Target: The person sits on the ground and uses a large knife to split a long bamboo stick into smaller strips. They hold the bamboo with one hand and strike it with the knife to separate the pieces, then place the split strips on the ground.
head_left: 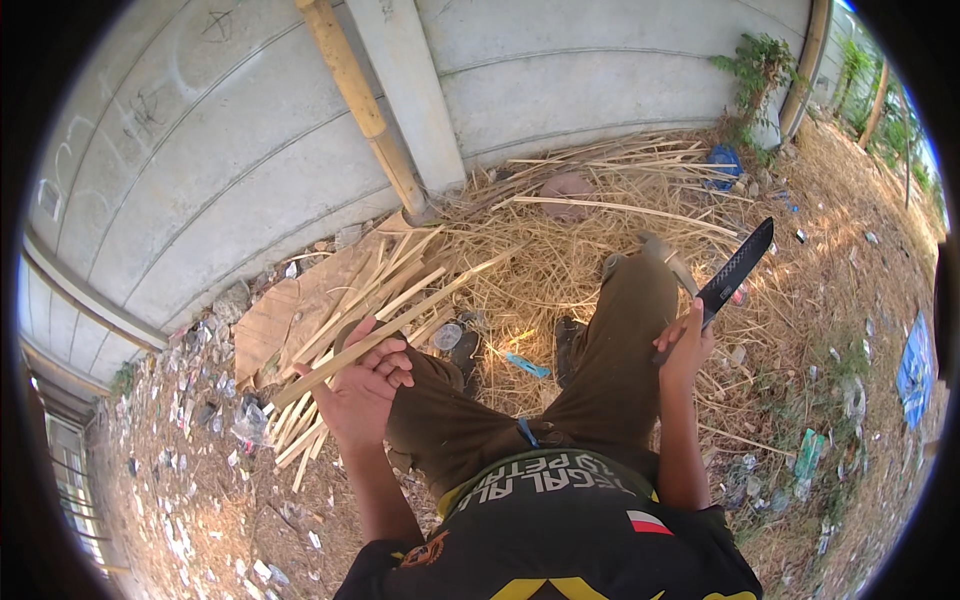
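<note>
My left hand (362, 395), palm up with the fingers partly curled, holds a long pale bamboo strip (440, 296) that slants up to the right across my left knee. In my right hand (686, 345), beside my right knee, is a knife (738, 268) with a broad black blade pointing up and away; its handle is mostly hidden by my fingers. The blade is apart from the strip. Left of my left leg lies a pile of split bamboo strips (385, 275), partly on a flattened brown cardboard sheet (268, 325).
A tool with a wooden handle (684, 272) lies beyond my right knee. Shavings and strips (480, 240) cover the ground before a grey concrete wall (590, 85), where a bamboo pole (360, 105) leans. A light-blue object (527, 365) lies between my feet; litter (190, 440) is scattered about.
</note>
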